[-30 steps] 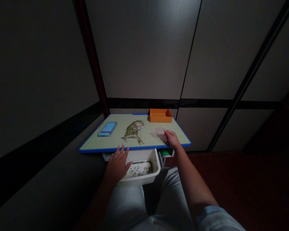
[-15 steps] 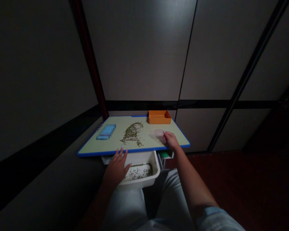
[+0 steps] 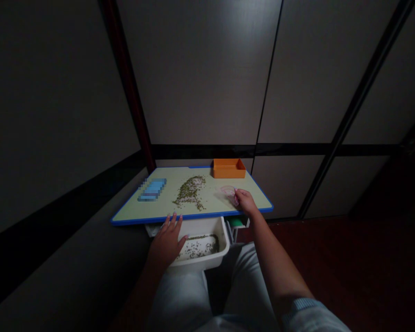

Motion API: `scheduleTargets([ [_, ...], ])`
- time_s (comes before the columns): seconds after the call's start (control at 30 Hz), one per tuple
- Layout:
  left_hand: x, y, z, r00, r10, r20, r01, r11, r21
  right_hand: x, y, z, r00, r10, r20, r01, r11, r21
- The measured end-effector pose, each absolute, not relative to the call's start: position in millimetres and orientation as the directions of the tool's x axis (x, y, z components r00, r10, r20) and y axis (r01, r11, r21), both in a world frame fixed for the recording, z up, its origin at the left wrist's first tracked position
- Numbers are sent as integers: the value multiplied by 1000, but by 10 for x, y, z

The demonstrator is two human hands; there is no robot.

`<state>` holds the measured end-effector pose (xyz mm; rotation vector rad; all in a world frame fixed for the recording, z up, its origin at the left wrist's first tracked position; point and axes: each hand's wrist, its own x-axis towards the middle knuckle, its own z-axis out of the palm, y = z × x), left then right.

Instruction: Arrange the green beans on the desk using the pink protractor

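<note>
My right hand [image 3: 245, 201] is closed on a clear curved plastic piece with pinkish markings [image 3: 227, 190], held over the right half of the table. I cannot make out exactly what kind of thing it is. To its left, small green-brown grains [image 3: 191, 190] lie spread in a loose patch on the pale tabletop [image 3: 166, 211]. My left hand [image 3: 166, 242] rests with fingers spread over the left side of a white plastic bin [image 3: 202, 264], its fingertips by the table's front edge. More of the dark little grains are scattered on the bin's floor, partly hidden by this hand.
An orange open box [image 3: 228, 172] stands at the table's back right. A pixelated light-blue flat object [image 3: 153, 189] lies at the left. The bin sits beneath the table's blue rim, above my legs. Something green [image 3: 236, 222] shows under the tabletop. Panelled walls rise behind and left.
</note>
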<state>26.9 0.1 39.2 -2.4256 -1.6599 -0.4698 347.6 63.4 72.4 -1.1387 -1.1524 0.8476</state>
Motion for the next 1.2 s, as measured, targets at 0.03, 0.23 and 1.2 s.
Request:
scheduleTargets([
  [0.03, 267, 2, 391, 333, 878, 345, 928, -370, 43, 3479, 637, 721, 232, 941, 248, 45, 244, -969],
  [0.23, 260, 15, 388, 326, 884, 334, 929, -365, 59, 3482, 645, 700, 223, 945, 241, 43, 237, -970],
  [1.2, 184, -101, 362, 213, 949, 232, 976, -220, 2, 3399, 647, 619, 135, 977, 163, 1, 165, -986],
])
